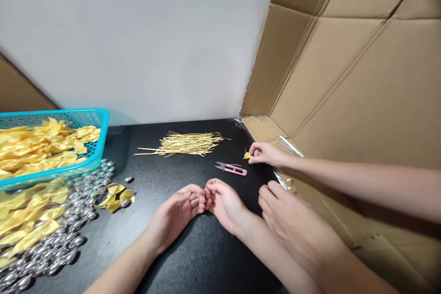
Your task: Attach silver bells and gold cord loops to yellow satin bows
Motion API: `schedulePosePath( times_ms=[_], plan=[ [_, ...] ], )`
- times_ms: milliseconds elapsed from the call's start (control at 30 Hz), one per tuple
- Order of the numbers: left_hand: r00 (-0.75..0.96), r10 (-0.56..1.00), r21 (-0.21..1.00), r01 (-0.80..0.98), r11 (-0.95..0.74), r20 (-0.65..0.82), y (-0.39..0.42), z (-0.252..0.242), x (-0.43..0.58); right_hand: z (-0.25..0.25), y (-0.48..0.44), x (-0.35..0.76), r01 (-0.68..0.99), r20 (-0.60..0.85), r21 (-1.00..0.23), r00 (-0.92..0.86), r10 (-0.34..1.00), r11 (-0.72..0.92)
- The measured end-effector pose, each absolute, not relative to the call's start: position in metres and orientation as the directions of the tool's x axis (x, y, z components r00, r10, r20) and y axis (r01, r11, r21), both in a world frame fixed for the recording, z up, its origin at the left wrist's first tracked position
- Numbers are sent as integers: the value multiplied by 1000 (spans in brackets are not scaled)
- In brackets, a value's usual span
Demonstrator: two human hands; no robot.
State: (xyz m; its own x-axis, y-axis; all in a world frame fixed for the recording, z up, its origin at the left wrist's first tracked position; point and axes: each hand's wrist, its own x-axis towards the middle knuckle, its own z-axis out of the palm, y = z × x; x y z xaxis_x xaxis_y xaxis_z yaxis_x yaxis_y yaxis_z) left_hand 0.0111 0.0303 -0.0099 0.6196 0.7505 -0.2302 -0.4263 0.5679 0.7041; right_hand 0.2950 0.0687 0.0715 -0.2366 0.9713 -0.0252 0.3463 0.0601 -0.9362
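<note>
My left hand (179, 211) and my right hand (223, 202) rest on the black tabletop (193, 257), fingers curled inward and fingertips meeting. What they pinch between them is too small to make out. Pink thread snips (231, 168) lie just beyond my right hand. A bundle of thin gold twist ties (186, 143) lies further back. A loose yellow ribbon bow with a gold loop (113, 195) lies to the left of my left hand.
Another person's hand (265, 154) holds a small yellow bow (246, 155) by the cardboard box (361, 92); their other hand (292, 220) lies beside my right forearm. A teal basket (93, 147) of yellow bows stands at the left, above silver beads (51, 248) and more bows.
</note>
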Motion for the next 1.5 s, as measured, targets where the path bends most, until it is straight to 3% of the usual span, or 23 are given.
schedulePosePath(
  times_ms=[200,333,533,667,967,1500],
  plan=[
    [624,748,706,-425,567,-226,29,-9,11,88,52,290,143,-86,-988,-194,977,-59],
    [622,748,704,-423,570,-232,29,-6,11,74,25,244,-55,-154,-985,-146,977,-163],
    [629,748,704,-432,563,-212,30,-6,13,7,5,154,-367,-320,-870,-87,943,-329],
    [629,746,704,-427,567,-219,30,-6,13,-9,9,148,-502,-387,-782,-73,919,-369],
    [636,745,700,-438,563,-202,30,-8,11,-6,8,149,-592,-410,-717,-69,910,-368],
    [638,741,694,-437,573,-210,30,-9,13,-14,8,149,-573,-377,-742,-75,923,-349]
  ],
)
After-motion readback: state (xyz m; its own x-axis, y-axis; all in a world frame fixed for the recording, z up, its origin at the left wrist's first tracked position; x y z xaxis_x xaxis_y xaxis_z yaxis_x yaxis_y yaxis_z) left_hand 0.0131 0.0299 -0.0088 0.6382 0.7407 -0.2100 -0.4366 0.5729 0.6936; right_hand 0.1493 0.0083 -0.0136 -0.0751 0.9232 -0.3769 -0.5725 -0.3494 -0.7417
